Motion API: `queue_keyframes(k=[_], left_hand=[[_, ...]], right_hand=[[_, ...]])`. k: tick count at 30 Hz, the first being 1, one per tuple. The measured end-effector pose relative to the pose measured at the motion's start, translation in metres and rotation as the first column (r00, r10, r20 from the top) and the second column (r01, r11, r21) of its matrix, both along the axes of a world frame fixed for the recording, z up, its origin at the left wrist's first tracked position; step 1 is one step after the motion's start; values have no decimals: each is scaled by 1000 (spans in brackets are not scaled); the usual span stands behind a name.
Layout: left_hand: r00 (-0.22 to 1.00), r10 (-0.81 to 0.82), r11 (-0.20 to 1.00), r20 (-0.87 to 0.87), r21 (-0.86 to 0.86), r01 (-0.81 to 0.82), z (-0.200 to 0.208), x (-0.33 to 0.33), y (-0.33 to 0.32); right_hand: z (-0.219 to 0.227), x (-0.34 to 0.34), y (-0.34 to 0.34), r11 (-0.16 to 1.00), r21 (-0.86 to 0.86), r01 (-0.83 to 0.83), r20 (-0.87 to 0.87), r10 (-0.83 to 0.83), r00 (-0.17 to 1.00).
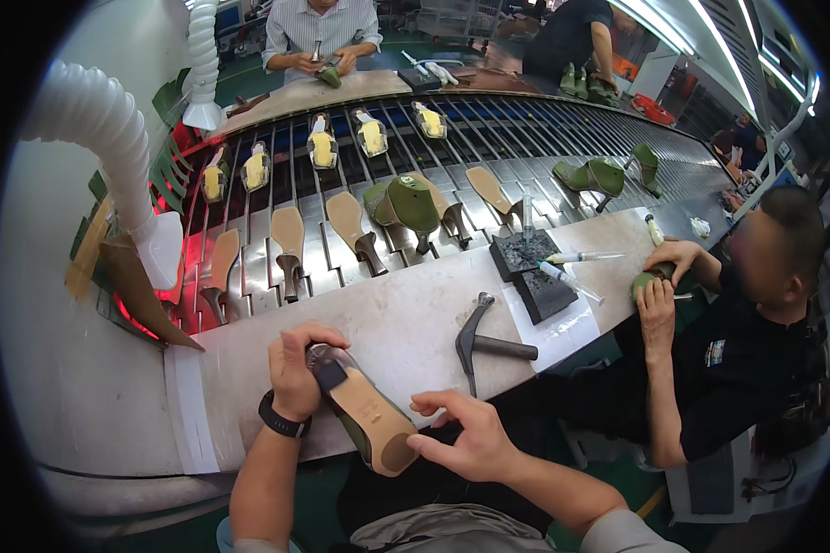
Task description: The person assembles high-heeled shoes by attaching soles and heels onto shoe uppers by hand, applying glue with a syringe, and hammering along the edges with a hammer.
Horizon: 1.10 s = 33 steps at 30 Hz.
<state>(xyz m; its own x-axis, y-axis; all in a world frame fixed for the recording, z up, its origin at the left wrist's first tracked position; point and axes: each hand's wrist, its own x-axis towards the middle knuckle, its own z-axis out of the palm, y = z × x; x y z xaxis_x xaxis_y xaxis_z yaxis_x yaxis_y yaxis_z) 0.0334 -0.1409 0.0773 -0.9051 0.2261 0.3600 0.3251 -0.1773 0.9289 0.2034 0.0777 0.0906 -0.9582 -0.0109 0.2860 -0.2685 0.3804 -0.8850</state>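
Note:
My left hand (297, 369), with a black watch band on its wrist, is closed round the heel end of a green shoe (371, 417). The shoe is bottom up, its tan sole facing me and a dark patch at the heel end. My right hand (470, 433) is beside the toe end. Its thumb rests at the sole's edge, and the forefinger stretches out apart from it; the curled fingers show nothing held. To the right of the shoe, a cobbler's hammer (503, 347) with a dark handle lies on the bench (406, 323).
Black blocks (549, 293) hold syringes (586, 257) at the bench's right. Beyond runs a conveyor (516, 138) bearing soles with heels (345, 221), green shoes (406, 205) and yellow-filled pieces (322, 147). A white hose (97, 129) hangs left. Co-workers handle shoes at right and across.

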Motion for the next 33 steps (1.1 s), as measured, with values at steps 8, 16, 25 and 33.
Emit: queue_keyframes(k=[8, 16, 25, 33], left_hand=[[945, -234, 953, -228, -245, 177, 5, 0, 6], [921, -232, 950, -314, -275, 145, 8, -12, -1], [959, -282, 958, 12, -48, 282, -3, -5, -8], [962, -252, 944, -108, -247, 219, 5, -3, -11]], right_hand=[[58, -72, -28, 962, 220, -160, -316, 225, 922], [80, 38, -10, 781, -617, 99, 290, 109, 951], [90, 11, -15, 619, -783, 56, 539, 631, 557], [71, -32, -63, 434, -855, 284, 506, 581, 638]])
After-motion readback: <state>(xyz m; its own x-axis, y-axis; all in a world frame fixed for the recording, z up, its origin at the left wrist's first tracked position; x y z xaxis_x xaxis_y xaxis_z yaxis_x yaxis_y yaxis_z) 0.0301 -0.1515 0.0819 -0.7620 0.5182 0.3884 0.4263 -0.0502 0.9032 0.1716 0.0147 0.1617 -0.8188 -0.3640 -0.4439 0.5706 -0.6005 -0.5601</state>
